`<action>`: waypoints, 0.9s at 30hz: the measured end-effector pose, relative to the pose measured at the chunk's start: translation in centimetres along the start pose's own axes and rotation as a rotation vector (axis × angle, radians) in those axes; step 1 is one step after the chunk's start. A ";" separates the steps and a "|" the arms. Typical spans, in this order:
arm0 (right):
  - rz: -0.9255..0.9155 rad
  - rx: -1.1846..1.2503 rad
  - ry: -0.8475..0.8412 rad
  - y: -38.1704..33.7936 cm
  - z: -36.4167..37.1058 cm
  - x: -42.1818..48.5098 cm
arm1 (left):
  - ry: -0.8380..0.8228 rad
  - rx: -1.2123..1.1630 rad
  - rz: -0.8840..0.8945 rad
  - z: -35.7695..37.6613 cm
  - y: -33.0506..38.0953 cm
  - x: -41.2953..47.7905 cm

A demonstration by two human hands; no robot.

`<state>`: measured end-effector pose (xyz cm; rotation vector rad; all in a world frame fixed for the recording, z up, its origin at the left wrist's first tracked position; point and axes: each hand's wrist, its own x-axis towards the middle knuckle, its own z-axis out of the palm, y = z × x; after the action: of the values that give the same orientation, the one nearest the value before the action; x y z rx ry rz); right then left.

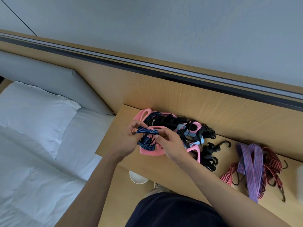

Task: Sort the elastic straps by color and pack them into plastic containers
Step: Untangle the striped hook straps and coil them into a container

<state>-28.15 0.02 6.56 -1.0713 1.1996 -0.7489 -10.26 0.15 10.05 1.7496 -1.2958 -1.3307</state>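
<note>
bare left hand, bare right hand, forearms uncovered, dark navy garment at the waist

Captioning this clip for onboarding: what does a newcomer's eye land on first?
At centre, the left hand and right hand pinch a blue strap just above a pink basket on the wooden table. Behind them lies a tangle of black straps. To the right sits a heap of purple straps and red straps with hooks.
</note>
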 end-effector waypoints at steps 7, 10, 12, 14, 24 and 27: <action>0.101 -0.048 0.010 0.4 0.0 0.7 | -0.002 -0.068 -0.017 -0.1 -0.1 -0.1; 0.170 0.078 0.036 0.2 0.0 0.7 | -0.032 -0.108 -0.030 -0.2 -0.1 -0.1; 0.218 0.176 0.068 0.0 -0.2 0.6 | -0.065 -0.199 -0.053 -0.2 -0.1 -0.1; 0.241 0.244 0.090 0.0 -0.5 0.7 | -0.061 -0.290 -0.094 0.0 -0.3 0.1; 0.355 0.526 0.034 1.0 -1.2 1.3 | 0.025 -0.299 -0.124 1.3 -1.5 0.6; 0.402 0.494 -0.102 1.5 -1.6 1.3 | -0.021 -0.182 -0.074 2.1 -1.4 0.2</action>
<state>-29.51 -1.05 4.70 -0.4360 1.0251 -0.6197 -11.74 0.66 8.01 1.6756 -1.0925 -1.4640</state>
